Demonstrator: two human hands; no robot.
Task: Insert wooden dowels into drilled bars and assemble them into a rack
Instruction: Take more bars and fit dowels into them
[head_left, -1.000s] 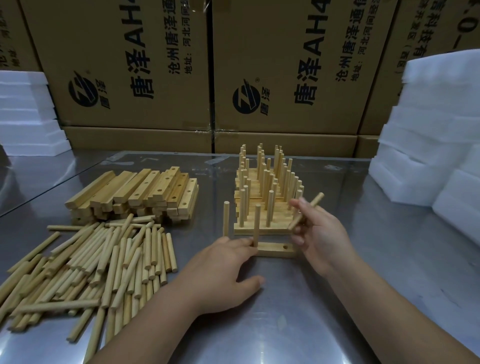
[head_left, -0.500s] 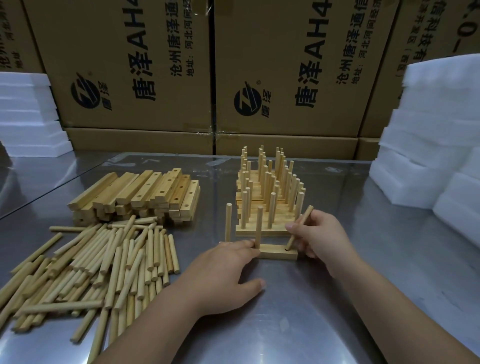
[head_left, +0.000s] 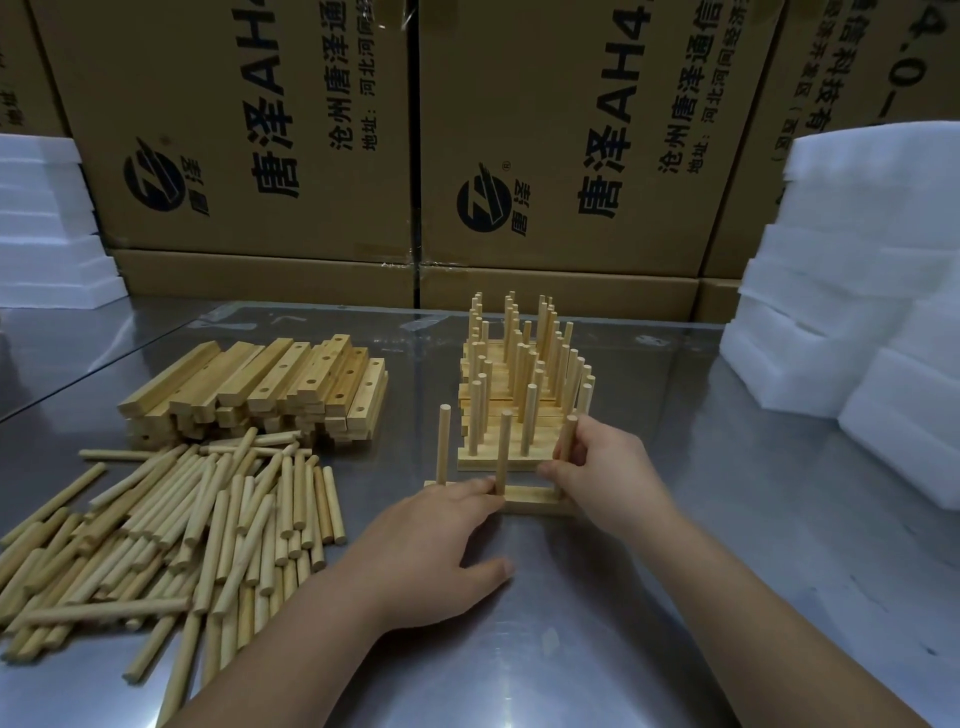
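Two bare hands worked at a steel tabletop (head_left: 779, 519), where a drilled bar (head_left: 530, 500) lay flat, running left to right, near the middle of the surface. The left hand (head_left: 431, 540) lay palm down, its fingers (head_left: 467, 491) stretched out straight over the bar's left half, pressing on it and grasping nothing. The right hand (head_left: 608, 473) had its fingers curled round a third dowel (head_left: 570, 434), gripping it upright at the bar's right end. The hand hid the foot of the peg, so whether it sat fully in its hole could not be told.

Two upright dowels (head_left: 503, 447) already stood in the bar, one at its left end and one at the middle, just beside the left fingertips.

Just behind the bar, on its far side, stood a stack of finished bars (head_left: 524, 364), each bristling with rows of upright pegs. To the left of that stack, a pile of drilled bars (head_left: 260, 384) lay side by side in layers, their holes facing up. Nearer the camera, a heap of loose dowels (head_left: 182, 530) sprawled across the near left of the tabletop, most of them pointing roughly away from the person.

Cardboard cartons (head_left: 260, 130) printed with black characters lined the far edge. White foam blocks (head_left: 857, 322) were stacked at the right, with a second foam stack (head_left: 41, 223) at the far left.
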